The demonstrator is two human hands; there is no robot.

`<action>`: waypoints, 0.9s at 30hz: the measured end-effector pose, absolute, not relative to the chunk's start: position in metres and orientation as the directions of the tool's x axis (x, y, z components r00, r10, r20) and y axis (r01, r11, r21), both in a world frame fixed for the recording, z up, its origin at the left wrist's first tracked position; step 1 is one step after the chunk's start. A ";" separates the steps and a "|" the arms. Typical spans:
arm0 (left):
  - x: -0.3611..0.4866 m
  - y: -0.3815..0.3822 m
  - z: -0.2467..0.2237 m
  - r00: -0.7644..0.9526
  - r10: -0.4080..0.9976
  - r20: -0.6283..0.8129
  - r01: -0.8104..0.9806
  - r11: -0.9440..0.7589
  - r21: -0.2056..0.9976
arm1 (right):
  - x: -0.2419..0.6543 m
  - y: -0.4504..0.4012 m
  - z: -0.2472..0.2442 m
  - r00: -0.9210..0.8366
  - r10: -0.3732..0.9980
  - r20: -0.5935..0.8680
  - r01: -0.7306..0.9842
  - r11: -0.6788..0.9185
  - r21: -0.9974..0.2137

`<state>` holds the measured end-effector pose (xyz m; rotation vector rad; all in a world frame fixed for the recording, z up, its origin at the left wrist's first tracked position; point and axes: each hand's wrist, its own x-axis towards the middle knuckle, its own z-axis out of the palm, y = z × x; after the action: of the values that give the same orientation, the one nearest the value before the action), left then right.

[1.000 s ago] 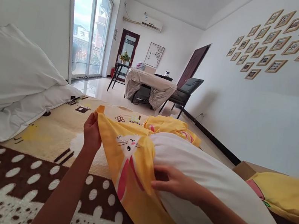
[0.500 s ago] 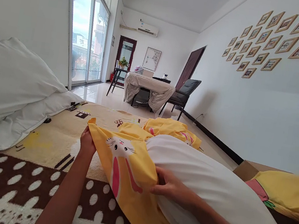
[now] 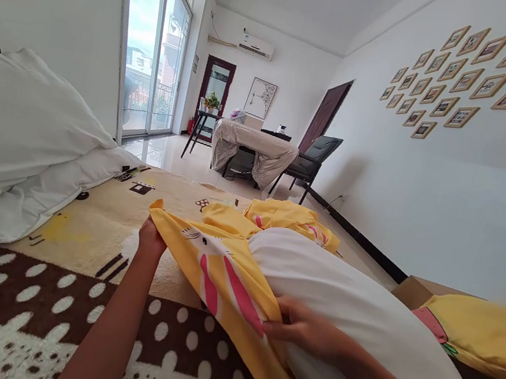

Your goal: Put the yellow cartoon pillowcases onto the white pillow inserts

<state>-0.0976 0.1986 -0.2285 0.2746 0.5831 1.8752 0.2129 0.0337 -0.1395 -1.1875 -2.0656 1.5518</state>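
Note:
A yellow cloth (image 3: 220, 268) with a rabbit print is stretched between my two hands, above a patterned blanket (image 3: 97, 221). My left hand (image 3: 152, 238) is closed on its raised far-left corner. Further right, my right hand (image 3: 302, 328) pinches the cloth's edge, with the back of the hand against a white pillow (image 3: 352, 290). The pillow lies slanting from the middle to the lower right, and the cloth runs along its left side. Behind the pillow's far end is a bunched part of yellow cloth (image 3: 283, 212).
A white pillow or quilt (image 3: 21, 125) is heaped at the left. At the right, an open cardboard box (image 3: 416, 288) stands beside another yellow cloth (image 3: 486, 332). Beyond the blanket are a covered table (image 3: 261, 142) and a black chair (image 3: 317, 155).
My right hand has moved slightly right and down, pulling the cloth's edge with it. The rabbit print is now more folded and slanted. My left hand keeps its corner. The view has shifted slightly.

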 end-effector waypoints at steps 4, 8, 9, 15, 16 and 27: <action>-0.098 0.198 -0.226 -0.362 0.926 -0.105 -0.825 -0.266 0.499 | 0.212 0.034 -0.147 -0.531 0.820 -0.214 0.155 -0.154 -0.976; -0.096 0.194 -0.220 -0.371 0.924 -0.094 -0.827 -0.283 0.487 | 0.211 0.035 -0.148 -0.347 0.894 -0.284 0.045 -0.287 -0.957; -0.095 0.192 -0.218 -0.375 0.923 -0.084 -0.825 -0.291 0.484 | 0.209 0.036 -0.145 -0.349 0.882 -0.316 0.072 -0.311 -0.948; -0.094 0.171 -0.198 -0.361 0.932 0.027 -0.809 -0.327 0.489 | 0.185 0.046 -0.119 -0.505 0.797 -0.330 0.354 -0.158 -0.922; -0.094 0.167 -0.195 -0.360 0.932 0.051 -0.802 -0.337 0.492 | 0.181 0.049 -0.116 -0.485 0.825 -0.289 0.335 -0.130 -0.933; -0.089 0.156 -0.182 -0.432 0.877 0.210 -0.661 -0.467 0.588 | 0.231 0.069 -0.084 -0.183 0.969 -0.168 0.638 -0.013 -0.770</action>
<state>-0.0886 0.1559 -0.1825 0.6163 0.5266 2.0062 0.2307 0.0686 -0.0835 -1.6645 -1.8506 1.0553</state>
